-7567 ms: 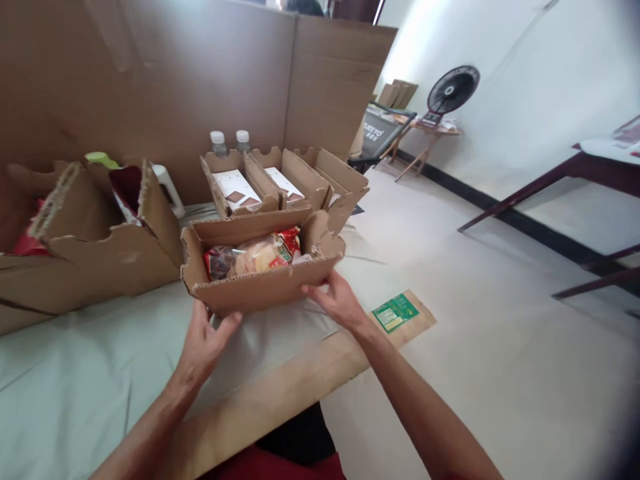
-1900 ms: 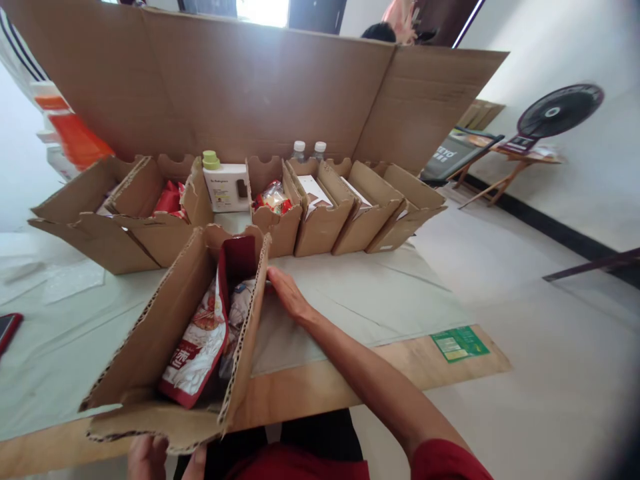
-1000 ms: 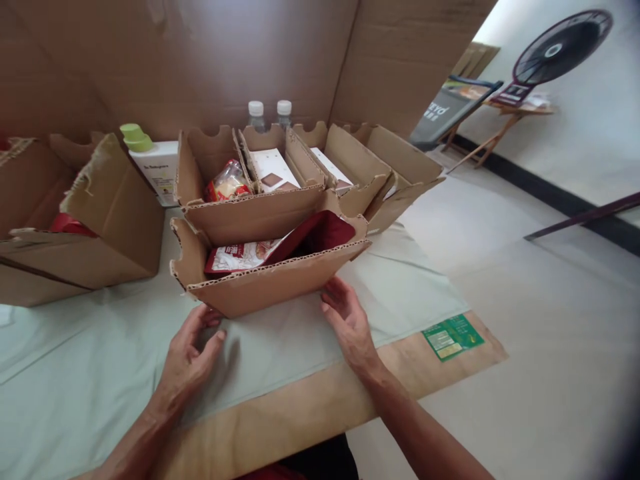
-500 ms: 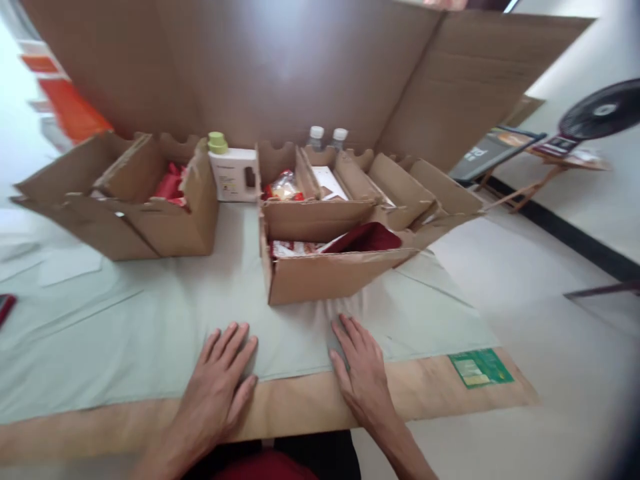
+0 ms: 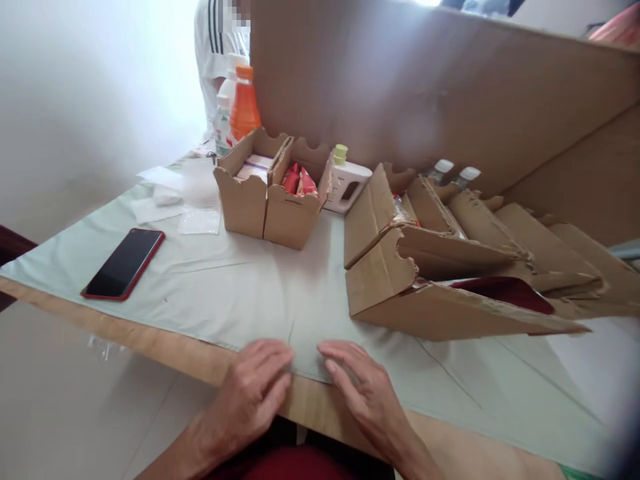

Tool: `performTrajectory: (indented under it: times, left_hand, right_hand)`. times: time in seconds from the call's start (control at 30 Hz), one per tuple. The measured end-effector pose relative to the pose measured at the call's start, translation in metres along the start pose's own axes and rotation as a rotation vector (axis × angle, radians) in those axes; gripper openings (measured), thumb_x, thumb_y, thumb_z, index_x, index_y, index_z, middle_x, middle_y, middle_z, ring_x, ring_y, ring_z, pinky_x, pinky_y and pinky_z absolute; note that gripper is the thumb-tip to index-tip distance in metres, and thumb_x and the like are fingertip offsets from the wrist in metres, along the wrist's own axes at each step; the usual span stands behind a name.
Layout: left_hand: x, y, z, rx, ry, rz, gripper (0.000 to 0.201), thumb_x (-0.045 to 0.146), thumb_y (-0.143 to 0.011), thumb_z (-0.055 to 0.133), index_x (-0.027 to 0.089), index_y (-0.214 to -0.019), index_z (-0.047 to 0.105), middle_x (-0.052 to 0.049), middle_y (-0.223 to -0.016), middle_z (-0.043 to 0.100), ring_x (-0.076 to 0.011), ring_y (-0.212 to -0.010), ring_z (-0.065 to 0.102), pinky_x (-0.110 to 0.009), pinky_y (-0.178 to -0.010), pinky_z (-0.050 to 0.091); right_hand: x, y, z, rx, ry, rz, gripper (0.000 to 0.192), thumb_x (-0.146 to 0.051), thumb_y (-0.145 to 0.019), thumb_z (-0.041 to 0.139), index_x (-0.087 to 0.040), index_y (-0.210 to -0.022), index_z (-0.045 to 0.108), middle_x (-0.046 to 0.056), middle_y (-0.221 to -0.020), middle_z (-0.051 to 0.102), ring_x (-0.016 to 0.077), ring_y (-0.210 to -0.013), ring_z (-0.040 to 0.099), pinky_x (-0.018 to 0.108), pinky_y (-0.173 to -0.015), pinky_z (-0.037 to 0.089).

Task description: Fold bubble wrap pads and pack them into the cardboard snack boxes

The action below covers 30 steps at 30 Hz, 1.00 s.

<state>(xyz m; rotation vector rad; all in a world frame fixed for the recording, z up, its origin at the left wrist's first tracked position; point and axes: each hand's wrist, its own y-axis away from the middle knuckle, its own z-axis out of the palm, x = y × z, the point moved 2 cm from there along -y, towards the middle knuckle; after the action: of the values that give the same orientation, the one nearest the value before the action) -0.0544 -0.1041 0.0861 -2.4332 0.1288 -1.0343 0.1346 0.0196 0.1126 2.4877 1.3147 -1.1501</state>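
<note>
At the lower centre of the frame, the left hand (image 5: 253, 393) and right hand (image 5: 363, 393) rest flat, fingers loosely spread and empty, on the desk (image 5: 210, 293) just below the nearest cardboard box (image 5: 425, 313).

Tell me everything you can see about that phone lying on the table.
The phone is a flat slab with a dark, blank screen facing up and a red rim or case. It lies flat on the pale green cloth, near the table's left edge and angled to it. Nothing rests on it, and neither hand touches it. Clear plastic wrappers lie beyond it, apart from it.
</note>
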Motion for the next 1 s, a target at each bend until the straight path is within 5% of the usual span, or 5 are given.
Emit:
performTrajectory:
  times: [0.13, 0.33, 0.57, 0.8, 1.0]
  left_hand:
    - [-0.035, -0.007, -0.009, 0.255, -0.089, -0.102, 0.031, 0.011, -0.096, 0.056, 0.018, -0.123, 0.069, -0.014, -0.121, 0.076, -0.0292, -0.123, 0.067, -0.048, -0.103, 0.059]
    - [-0.051, -0.003, 0.004, 0.256, -0.052, -0.171, 0.029, 0.011, -0.092, 0.053, 0.017, -0.115, 0.071, -0.016, -0.123, 0.073, -0.0323, -0.129, 0.063, -0.051, -0.104, 0.059]
    - [-0.057, -0.003, 0.003, 0.359, 0.030, -0.181, 0.031, 0.009, -0.093, 0.053, 0.020, -0.118, 0.069, -0.014, -0.121, 0.075, -0.0296, -0.128, 0.065, -0.047, -0.101, 0.061]
    - [-0.074, 0.019, -0.001, 0.428, 0.492, -0.572, 0.047, 0.028, -0.096, 0.065, 0.032, -0.143, 0.059, -0.011, -0.136, 0.072, -0.0303, -0.122, 0.071, -0.056, -0.107, 0.059]
    - [-0.081, 0.005, -0.023, 0.419, 1.138, -0.877, 0.058, 0.055, -0.078, 0.080, 0.031, -0.128, 0.063, -0.010, -0.131, 0.074, -0.0404, -0.131, 0.065, -0.066, -0.110, 0.055]
  right_hand:
    - [-0.028, -0.099, 0.028, -0.148, 0.069, -0.174, 0.027, -0.021, -0.102, 0.055, -0.027, -0.119, 0.076, 0.007, -0.120, 0.079, 0.0246, -0.114, 0.073, 0.044, -0.103, 0.058]
    - [-0.067, -0.247, 0.139, -0.435, 0.609, -0.278, 0.033, -0.006, -0.100, 0.048, -0.016, -0.125, 0.067, 0.015, -0.139, 0.067, 0.0248, -0.116, 0.066, 0.037, -0.092, 0.059]
    - [-0.088, -0.338, 0.209, -0.449, 0.668, -0.278, 0.037, 0.002, -0.101, 0.035, -0.002, -0.118, 0.068, 0.027, -0.126, 0.067, 0.0321, -0.121, 0.063, 0.041, -0.090, 0.057]
    - [-0.069, -0.249, 0.144, -0.470, 0.610, -0.346, 0.028, -0.017, -0.107, 0.044, -0.021, -0.118, 0.070, 0.007, -0.124, 0.075, 0.0220, -0.110, 0.070, 0.036, -0.090, 0.051]
    - [0.001, -0.103, 0.031, -0.100, 0.280, -0.193, 0.029, -0.011, -0.099, 0.051, -0.021, -0.116, 0.072, 0.007, -0.128, 0.077, 0.0163, -0.117, 0.071, 0.032, -0.096, 0.053]
